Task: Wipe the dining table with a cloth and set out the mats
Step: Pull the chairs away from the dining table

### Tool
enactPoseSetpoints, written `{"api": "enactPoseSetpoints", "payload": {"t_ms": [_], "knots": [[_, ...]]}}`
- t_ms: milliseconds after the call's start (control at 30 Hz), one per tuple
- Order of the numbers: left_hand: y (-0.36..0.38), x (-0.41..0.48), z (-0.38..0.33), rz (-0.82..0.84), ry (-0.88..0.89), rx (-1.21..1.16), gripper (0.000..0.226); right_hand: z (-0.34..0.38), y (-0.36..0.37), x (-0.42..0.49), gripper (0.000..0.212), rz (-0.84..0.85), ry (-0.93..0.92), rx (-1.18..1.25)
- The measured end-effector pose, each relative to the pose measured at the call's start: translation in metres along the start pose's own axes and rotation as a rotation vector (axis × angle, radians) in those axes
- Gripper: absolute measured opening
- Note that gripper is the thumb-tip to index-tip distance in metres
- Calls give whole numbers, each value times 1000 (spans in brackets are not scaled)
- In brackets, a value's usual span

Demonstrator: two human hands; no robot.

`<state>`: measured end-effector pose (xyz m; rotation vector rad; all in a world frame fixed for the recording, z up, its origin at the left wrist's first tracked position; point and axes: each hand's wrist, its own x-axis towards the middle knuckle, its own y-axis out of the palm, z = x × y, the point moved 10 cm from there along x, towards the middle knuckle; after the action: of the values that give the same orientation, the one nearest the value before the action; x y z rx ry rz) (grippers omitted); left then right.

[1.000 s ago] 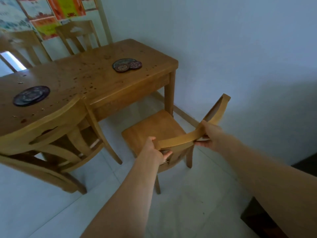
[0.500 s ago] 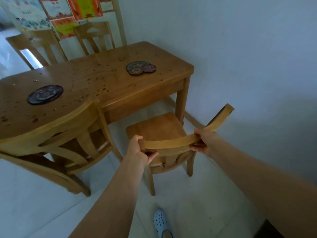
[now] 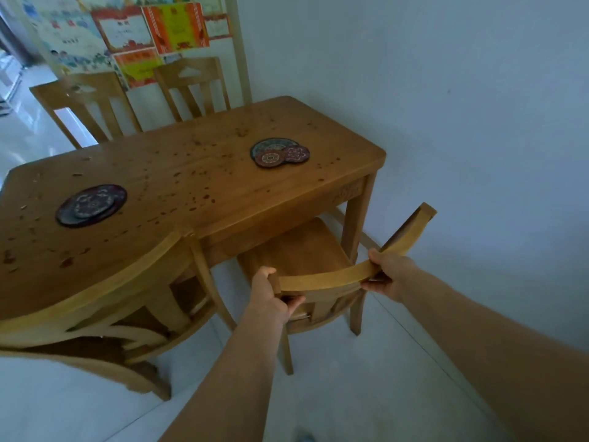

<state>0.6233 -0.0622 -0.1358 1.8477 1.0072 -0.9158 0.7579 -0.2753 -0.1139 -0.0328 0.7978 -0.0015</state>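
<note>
Both hands are gripping the top rail of the chair [image 3: 318, 279] beside the table [image 3: 197, 186]: the left hand [image 3: 271, 295] is wrapping around the rail's left end and the right hand [image 3: 390, 272] is clamping it further right. Mats are lying on the table, one stack [image 3: 91, 205] toward its left end and another [image 3: 279, 152] nearer the wall [image 3: 446, 106]. Dark spots are covering the table. No cloth is showing. Moving the chair well probably means pushing evenly with both hands, keeping its legs off the table leg.

Pale blue wall [image 3: 446, 74] right of the wooden worktop [image 3: 197, 173]; white tiled floor [image 3: 350, 393] below; two chairs [image 3: 191, 87] behind it; colourful posters [image 3: 143, 36] beyond.
</note>
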Motion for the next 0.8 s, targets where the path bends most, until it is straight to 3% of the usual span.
{"api": "enactPoseSetpoints", "payload": {"t_ms": [800], "knots": [[102,98,-112,-18,17,-61,42,119,104,118,40,24,-120,32]]}}
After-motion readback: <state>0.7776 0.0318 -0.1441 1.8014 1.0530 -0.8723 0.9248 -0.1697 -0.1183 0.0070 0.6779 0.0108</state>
